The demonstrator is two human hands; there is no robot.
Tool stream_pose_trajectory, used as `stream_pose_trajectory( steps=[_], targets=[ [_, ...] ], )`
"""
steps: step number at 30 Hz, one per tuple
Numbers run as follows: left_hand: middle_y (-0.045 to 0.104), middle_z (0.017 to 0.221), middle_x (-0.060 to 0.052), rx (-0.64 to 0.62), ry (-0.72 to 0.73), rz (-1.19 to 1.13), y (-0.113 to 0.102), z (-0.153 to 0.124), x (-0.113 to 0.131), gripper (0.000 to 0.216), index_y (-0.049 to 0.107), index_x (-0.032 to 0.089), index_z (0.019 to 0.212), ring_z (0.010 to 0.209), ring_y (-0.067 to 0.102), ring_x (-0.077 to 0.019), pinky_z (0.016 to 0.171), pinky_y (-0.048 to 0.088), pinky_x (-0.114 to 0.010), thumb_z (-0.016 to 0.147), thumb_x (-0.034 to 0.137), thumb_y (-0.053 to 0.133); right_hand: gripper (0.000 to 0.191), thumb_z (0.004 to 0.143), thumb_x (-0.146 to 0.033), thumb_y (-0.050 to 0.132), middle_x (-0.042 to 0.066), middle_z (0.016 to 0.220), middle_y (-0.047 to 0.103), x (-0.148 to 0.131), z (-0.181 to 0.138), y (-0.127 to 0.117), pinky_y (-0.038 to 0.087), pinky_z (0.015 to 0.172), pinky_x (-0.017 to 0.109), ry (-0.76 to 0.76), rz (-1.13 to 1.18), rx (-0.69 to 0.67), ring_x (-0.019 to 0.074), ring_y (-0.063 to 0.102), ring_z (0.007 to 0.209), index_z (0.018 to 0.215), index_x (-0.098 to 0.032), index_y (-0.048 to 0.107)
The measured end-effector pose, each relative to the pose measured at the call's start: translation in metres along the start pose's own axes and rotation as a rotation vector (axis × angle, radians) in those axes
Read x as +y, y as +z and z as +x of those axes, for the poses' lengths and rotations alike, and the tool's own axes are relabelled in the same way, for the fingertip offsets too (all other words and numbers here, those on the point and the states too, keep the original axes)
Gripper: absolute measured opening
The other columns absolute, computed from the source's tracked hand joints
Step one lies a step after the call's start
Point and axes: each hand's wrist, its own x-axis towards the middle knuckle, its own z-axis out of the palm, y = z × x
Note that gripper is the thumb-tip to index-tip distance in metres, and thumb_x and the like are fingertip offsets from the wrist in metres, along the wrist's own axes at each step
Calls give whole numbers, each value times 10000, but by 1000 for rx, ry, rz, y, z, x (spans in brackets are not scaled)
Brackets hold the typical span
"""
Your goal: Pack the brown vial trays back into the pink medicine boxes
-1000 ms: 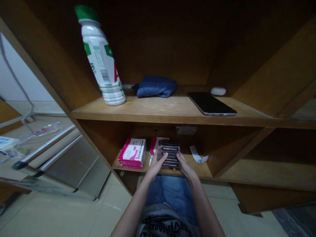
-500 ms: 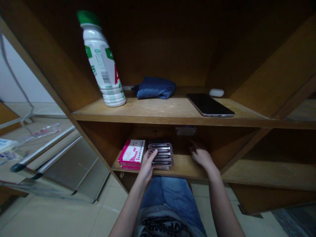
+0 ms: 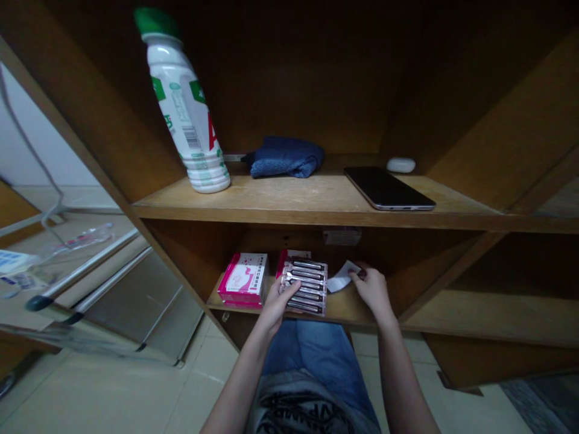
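Note:
My left hand (image 3: 277, 301) grips a clear tray of small dark vials (image 3: 306, 286), thumb on top, just above the lower shelf (image 3: 344, 310). My right hand (image 3: 371, 286) is closed on a folded white paper slip (image 3: 339, 279) to the right of the tray. A pink and white box (image 3: 244, 279) lies on the shelf left of my left hand. A second pink box (image 3: 290, 255) shows partly behind the tray.
On the upper shelf (image 3: 307, 208) stand a white bottle with a green cap (image 3: 183, 102), a folded blue cloth (image 3: 284, 157), a dark tablet (image 3: 389, 190) and a small white case (image 3: 400, 164). A metal frame (image 3: 90, 271) leans at the left. My knees are below the shelf.
My right hand left the vial tray, reached to the right on the lower shelf and picked up the paper slip. The left hand kept the tray, shifting it slightly.

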Motion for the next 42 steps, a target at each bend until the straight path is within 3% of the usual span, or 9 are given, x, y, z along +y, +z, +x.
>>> stream_pose_trajectory(
  steps=[5, 7, 12, 22, 26, 30, 35, 38, 42],
  targets=[
    [697, 1053, -97, -104, 71, -4, 2, -1, -7, 492, 624, 136, 1061, 935, 656, -216, 826, 513, -305, 646, 361, 763, 292, 813, -387, 544, 127, 888, 721, -39, -16, -10, 515, 737, 358, -227, 496, 180, 254, 671, 802, 884, -142, 685],
    [686, 1093, -98, -125, 96, 17, 2, -1, -8, 493, 629, 139, 1069, 998, 633, -222, 903, 473, -321, 644, 349, 764, 232, 829, -362, 552, 99, 884, 714, -54, -26, -15, 504, 768, 369, -352, 590, 143, 245, 655, 839, 854, -176, 688],
    [675, 1121, -83, -94, 133, 94, -3, 0, -10, 484, 629, 163, 1078, 1048, 608, -230, 962, 428, -351, 649, 350, 754, 101, 819, -242, 596, 60, 885, 704, -71, -41, -18, 476, 795, 378, -567, 605, 36, 227, 627, 867, 841, -225, 693],
    [690, 1077, -85, -52, 140, 148, -5, 0, -8, 500, 644, 163, 1045, 1046, 604, -248, 989, 397, -379, 602, 359, 767, 135, 790, -268, 673, 59, 949, 693, -70, -47, -10, 455, 831, 406, -674, 587, -26, 234, 595, 923, 921, -245, 693],
    [674, 1118, -91, -34, 164, 136, -7, 1, -10, 537, 638, 165, 1060, 1072, 592, -254, 997, 388, -379, 579, 356, 781, 129, 854, -281, 586, 66, 920, 680, -71, -48, -9, 468, 814, 391, -623, 657, -21, 223, 595, 903, 931, -233, 678],
    [679, 1105, -97, -76, 180, 140, -7, 1, -11, 532, 642, 159, 1052, 1064, 596, -249, 969, 412, -355, 615, 441, 755, 110, 829, -252, 606, 65, 940, 648, -70, -47, -2, 471, 821, 386, -583, 667, 29, 221, 588, 912, 923, -229, 659],
    [682, 1094, -116, -63, 176, 119, -6, 0, -11, 572, 637, 144, 1069, 1032, 612, -255, 907, 453, -343, 658, 538, 695, 460, 732, -295, 699, 93, 1188, 556, -67, -46, 11, 375, 982, 469, -452, 673, 116, 271, 494, 1128, 1166, -247, 554],
    [687, 1083, -107, -64, 176, 95, -6, -1, -9, 549, 640, 148, 1071, 1019, 617, -249, 910, 452, -340, 654, 495, 717, 664, 720, -351, 704, 84, 1176, 559, -65, -47, 19, 428, 943, 422, -269, 911, -8, 246, 537, 1094, 1299, -259, 394],
    [701, 1047, -89, -46, 144, 70, -5, -2, -6, 476, 660, 150, 1023, 999, 624, -242, 919, 448, -344, 630, 402, 752, 789, 675, -373, 729, 21, 1011, 601, -64, -50, 25, 492, 844, 360, -60, 1171, -140, 212, 599, 964, 1325, -296, 290]
  ],
)
